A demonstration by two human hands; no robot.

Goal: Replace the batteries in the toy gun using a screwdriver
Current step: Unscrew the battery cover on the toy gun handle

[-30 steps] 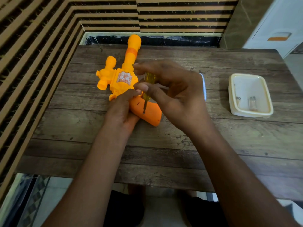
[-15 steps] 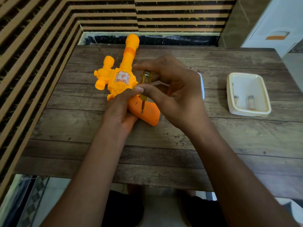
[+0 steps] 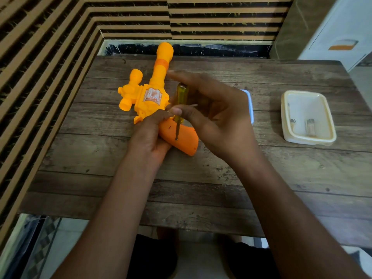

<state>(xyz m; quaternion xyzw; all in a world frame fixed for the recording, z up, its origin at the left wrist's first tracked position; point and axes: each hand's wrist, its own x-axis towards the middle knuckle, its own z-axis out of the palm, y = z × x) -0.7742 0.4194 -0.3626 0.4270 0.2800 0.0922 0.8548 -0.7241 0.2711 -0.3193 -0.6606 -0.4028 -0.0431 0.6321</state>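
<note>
Lying on its side on the wooden table [image 3: 221, 178], the toy gun [image 3: 153, 97] runs its long axis from the orange grip near the person up to the barrel at the far edge; barrel tip points away, leaning slightly right, muzzle just past the table's far edge. A smaller yellow knob sticks out on the gun's left side. Sticker patch faces up on the body.

Left hand [image 3: 149, 137] wraps the grip from the left and below, fingers curled shut on it, fingertips near the trigger area. Right hand [image 3: 217, 115] holds the screwdriver [image 3: 180, 105], nearly upright, yellow see-through handle up, metal shaft down, tip sitting in a small hole on the orange grip. Thumb and index finger pinch the handle low down, other fingers spread loosely above and behind, index reaching over toward the barrel; palm is open toward the camera.

White tray [image 3: 287, 129] sits well apart on the right of the table, with two batteries [image 3: 310, 127] lying inside near its front wall. A flat white-and-blue object [image 3: 249, 105] lies just behind the right hand, mostly hidden; cannot tell what it is.
</note>
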